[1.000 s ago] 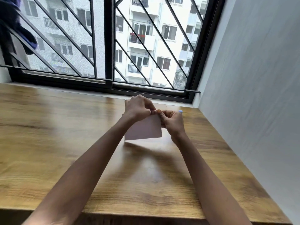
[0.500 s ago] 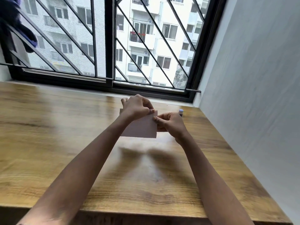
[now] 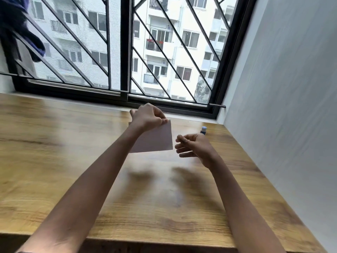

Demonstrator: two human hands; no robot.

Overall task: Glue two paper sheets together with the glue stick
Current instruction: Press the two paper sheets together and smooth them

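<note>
My left hand pinches the top edge of a pale pink paper and holds it up above the wooden table. Whether it is one sheet or two pressed together I cannot tell. My right hand hovers just right of the paper, fingers apart and loosely curled, holding nothing. A glue stick with a blue cap stands on the table behind my right hand, partly hidden by its fingers.
A barred window with a black frame runs along the table's far edge. A grey wall closes off the right side. Dark cloth hangs at the upper left.
My right hand has let go of the paper and moved away to the right, which uncovers the glue stick. My left hand keeps its pinch on the top edge.
</note>
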